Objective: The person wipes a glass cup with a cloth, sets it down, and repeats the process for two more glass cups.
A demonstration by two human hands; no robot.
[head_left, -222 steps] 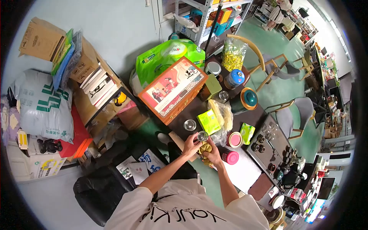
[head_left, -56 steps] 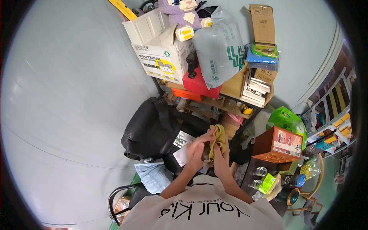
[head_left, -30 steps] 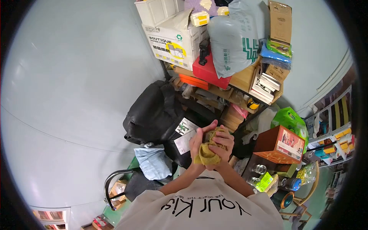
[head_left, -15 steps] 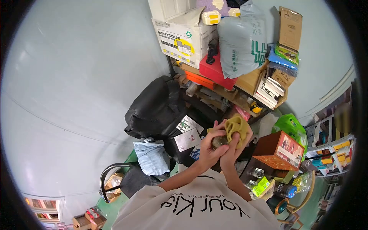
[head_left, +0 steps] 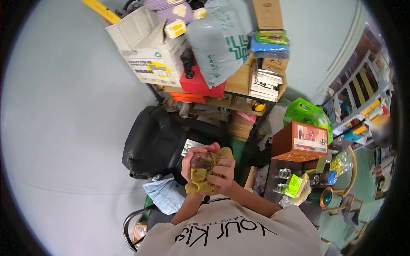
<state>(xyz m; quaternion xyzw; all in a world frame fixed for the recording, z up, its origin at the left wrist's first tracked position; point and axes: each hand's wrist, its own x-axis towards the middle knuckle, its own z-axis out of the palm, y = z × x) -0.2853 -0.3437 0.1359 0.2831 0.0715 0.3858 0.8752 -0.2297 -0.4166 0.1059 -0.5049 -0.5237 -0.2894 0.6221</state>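
Observation:
Both hands are together in front of my chest, around a round, clear vessel [head_left: 202, 161] that looks like a glass. A mustard-yellow cloth [head_left: 200, 182] is wrapped partly about it and hangs below. My left hand [head_left: 188, 165] curls around the left side of the glass, fingers closed on it. On the other side, my right hand [head_left: 224, 171] grips the cloth and presses it against the glass. Part of the glass is hidden behind fingers and fabric.
A black armchair [head_left: 147, 141] stands ahead, with a light blue cloth [head_left: 165, 194] nearby. To the right, a dark table [head_left: 273, 175] bears two clear glasses [head_left: 282, 173], a brown box [head_left: 284, 143] and a blue-lidded jar [head_left: 330, 177]. Behind is a shelf [head_left: 239, 81] with boxes and bags.
My hands, with the glass and cloth, have moved left and lower, and the cloth now hangs below the glass rather than over its top. The view has swung right.

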